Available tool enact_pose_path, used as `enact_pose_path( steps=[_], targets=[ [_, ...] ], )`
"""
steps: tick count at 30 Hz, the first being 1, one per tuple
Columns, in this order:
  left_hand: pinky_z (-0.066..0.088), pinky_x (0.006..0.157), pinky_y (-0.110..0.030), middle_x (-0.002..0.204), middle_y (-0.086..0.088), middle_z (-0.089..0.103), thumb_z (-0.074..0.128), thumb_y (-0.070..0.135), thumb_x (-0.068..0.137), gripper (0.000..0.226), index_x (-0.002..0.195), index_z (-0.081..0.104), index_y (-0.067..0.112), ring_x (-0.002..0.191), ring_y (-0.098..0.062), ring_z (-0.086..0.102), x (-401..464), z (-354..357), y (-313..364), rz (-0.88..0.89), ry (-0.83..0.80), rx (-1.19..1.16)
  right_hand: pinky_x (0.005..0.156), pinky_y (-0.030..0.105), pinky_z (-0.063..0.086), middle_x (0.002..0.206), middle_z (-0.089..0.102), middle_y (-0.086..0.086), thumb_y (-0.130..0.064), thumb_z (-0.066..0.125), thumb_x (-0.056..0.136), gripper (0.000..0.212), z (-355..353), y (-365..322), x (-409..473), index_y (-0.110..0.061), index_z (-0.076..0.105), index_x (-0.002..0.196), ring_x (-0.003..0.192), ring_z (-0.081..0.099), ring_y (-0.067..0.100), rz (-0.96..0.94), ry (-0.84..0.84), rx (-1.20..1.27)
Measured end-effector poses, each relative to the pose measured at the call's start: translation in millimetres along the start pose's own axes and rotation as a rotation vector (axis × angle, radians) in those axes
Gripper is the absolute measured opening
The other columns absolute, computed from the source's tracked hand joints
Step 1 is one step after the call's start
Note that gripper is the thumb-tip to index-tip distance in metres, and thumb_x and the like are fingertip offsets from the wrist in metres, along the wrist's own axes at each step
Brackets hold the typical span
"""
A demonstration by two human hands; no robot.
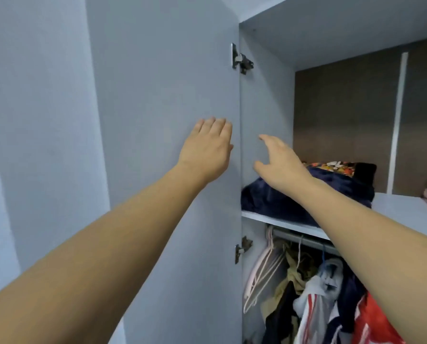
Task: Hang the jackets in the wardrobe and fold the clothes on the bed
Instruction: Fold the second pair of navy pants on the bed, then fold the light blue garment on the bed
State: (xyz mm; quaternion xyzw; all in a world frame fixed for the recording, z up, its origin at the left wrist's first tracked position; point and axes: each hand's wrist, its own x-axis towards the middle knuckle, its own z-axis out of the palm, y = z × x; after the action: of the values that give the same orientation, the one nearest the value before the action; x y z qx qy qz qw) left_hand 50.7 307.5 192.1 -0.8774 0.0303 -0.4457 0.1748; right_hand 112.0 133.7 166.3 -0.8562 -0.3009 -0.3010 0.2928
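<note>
From the head camera, both arms were up at the wardrobe. The left hand (208, 148) lay flat, fingers straight and together, against the inside of the open door (162, 120), close to its hinged edge. The right hand (279, 161) reached into the upper compartment, fingers spread wide and holding nothing, hovering just above a dark blue bundle (277, 199) that sat on the shelf (282, 223).

No jacket was in either hand, and the bed was out of sight. Below the shelf ran the hanging rail (304, 238), already crowded with clothes (331, 294), and a cluster of bare pink hangers (262, 269) dangled at its left end, beside the wall of the cabinet.

The step, by my reading, was getting the wardrobe ready. To do it well: keep that flat palm steady so the door stays wide, and drop down to the free hangers, lifting one clear by its hook without dragging the neighbours off the rail.
</note>
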Motion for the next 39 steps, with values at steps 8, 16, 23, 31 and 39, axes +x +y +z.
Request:
enact_pose_path(
  steps=[8, 16, 23, 31, 39],
  targets=[
    [0.002, 0.121, -0.046, 0.159, -0.015, 0.024, 0.032, 0.032, 0.103, 0.056, 0.151, 0.027, 0.002, 0.148, -0.034, 0.015, -100.9, -105.7, -79.3, -0.126, 0.024, 0.348, 0.117, 0.04, 0.024, 0.155, 0.03, 0.007, -0.019, 0.056, 0.091, 0.068, 29.5, -117.1, -22.0, -0.011, 0.026, 0.151, 0.142, 0.028, 0.025, -0.239, 0.058, 0.286],
    [0.006, 0.122, -0.045, 0.16, -0.013, 0.022, 0.035, 0.033, 0.103, 0.058, 0.152, 0.026, 0.003, 0.149, -0.032, 0.014, -215.6, -214.6, -100.7, -0.263, -0.052, 0.547, 0.122, 0.037, 0.015, 0.159, 0.023, 0.005, -0.014, 0.053, 0.091, 0.07, 37.5, -237.6, -93.5, -0.01, 0.021, 0.153, 0.147, 0.019, 0.02, -0.403, 0.127, 0.516],
    [0.007, 0.122, -0.044, 0.16, -0.013, 0.022, 0.032, 0.034, 0.104, 0.057, 0.152, 0.024, 0.004, 0.149, -0.031, 0.015, -329.2, -359.2, -117.2, -0.406, -0.146, 0.725, 0.121, 0.04, 0.02, 0.158, 0.028, 0.003, -0.015, 0.051, 0.091, 0.064, 12.2, -374.7, -194.8, -0.014, 0.026, 0.151, 0.145, 0.022, 0.018, -0.577, 0.059, 0.712],
    [0.009, 0.121, -0.043, 0.159, -0.013, 0.025, 0.035, 0.033, 0.104, 0.057, 0.151, 0.027, 0.002, 0.148, -0.032, 0.018, -499.1, -566.3, -103.4, -0.606, -0.293, 0.908, 0.119, 0.035, 0.025, 0.155, 0.032, 0.002, -0.017, 0.052, 0.092, 0.062, -41.2, -551.0, -350.1, -0.014, 0.03, 0.15, 0.144, 0.027, 0.019, -0.735, -0.094, 0.944],
    [0.006, 0.122, -0.042, 0.16, -0.014, 0.022, 0.036, 0.031, 0.104, 0.057, 0.152, 0.024, 0.002, 0.148, -0.032, 0.015, -673.4, -783.1, -43.6, -0.968, -0.393, 1.127, 0.118, 0.037, 0.025, 0.152, 0.037, 0.003, -0.013, 0.051, 0.091, 0.059, -115.0, -711.7, -551.1, -0.011, 0.034, 0.147, 0.141, 0.031, 0.02, -0.976, -0.366, 1.227]
  ],
)
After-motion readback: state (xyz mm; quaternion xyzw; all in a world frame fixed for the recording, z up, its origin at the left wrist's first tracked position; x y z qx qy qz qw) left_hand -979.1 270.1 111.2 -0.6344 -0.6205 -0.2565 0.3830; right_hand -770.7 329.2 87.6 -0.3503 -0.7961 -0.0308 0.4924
